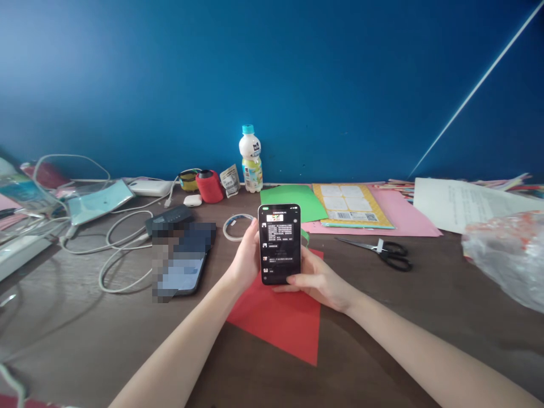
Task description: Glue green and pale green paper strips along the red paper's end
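A smartphone [279,246] stands raised between my two hands, its dark screen lit with a chat of several message bubbles. My left hand [247,258] grips its left edge, the thumb along the side and the other fingers hidden behind. From the right, my right hand [321,280] wraps the lower corner, its thumb on the bottom of the screen. Beneath the hands lies a sheet of red paper [289,326] on the dark table. Behind the phone are a sheet of green paper [291,201] and a thin white coiled cable [233,228].
Black-handled scissors [393,252] lie to the right, near a crumpled plastic bag [510,255]. A yellow packet [352,204] rests on pink paper [414,218]. A drink bottle [251,161] stands by the blue wall. Leftward are another phone [187,266], cables and a power strip [23,255].
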Tool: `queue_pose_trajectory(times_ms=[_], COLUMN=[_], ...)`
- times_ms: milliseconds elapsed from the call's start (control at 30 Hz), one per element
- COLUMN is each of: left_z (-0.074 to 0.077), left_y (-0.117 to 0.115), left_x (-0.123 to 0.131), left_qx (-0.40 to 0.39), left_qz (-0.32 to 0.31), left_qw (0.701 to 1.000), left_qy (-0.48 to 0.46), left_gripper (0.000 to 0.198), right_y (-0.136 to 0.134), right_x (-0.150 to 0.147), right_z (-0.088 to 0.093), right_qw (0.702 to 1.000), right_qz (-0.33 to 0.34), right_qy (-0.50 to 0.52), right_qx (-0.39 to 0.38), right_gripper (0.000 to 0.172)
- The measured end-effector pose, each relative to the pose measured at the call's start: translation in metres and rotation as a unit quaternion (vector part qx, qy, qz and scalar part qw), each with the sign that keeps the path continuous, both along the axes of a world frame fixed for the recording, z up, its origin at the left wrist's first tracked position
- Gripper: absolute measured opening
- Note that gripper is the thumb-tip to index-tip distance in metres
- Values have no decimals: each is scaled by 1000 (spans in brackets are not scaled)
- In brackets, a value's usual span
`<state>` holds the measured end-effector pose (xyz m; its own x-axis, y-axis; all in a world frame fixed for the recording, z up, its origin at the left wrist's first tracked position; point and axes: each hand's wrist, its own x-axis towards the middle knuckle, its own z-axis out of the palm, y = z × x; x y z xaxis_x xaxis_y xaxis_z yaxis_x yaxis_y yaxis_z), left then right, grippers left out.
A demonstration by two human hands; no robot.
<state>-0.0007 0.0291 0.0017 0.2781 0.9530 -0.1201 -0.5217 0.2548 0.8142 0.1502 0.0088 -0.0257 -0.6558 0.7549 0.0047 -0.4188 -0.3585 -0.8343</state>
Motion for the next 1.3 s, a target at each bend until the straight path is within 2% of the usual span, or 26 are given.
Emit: queue_pose_trajectory(times_ms=[233, 500, 833, 1067, 1300], left_z=[-4, -1, -5, -4, -3], left_y=[1, 1, 2, 2, 2], left_x=[-2, 0, -3, -2, -2], left_qx=[8, 9, 44, 10, 29], left_qz=[-10, -9, -41, -9, -19], left_qw=[1000, 1000, 998, 1000, 999], left_qy=[14, 0, 2, -2, 5], left_gripper=[52, 50, 55, 50, 51], right_y=[0, 1, 1, 1, 1], right_x=[0, 0, 0, 0, 0], right_z=[-1, -2, -4, -4, -3], right_qw=[1000, 1000, 1000, 1000, 1000], right_qz=[-3, 1, 1, -2, 1], right_qy=[5, 5, 8, 5, 2], right_qx=[-11, -5, 4, -4, -1], right_gripper=[55, 53, 53, 53, 53])
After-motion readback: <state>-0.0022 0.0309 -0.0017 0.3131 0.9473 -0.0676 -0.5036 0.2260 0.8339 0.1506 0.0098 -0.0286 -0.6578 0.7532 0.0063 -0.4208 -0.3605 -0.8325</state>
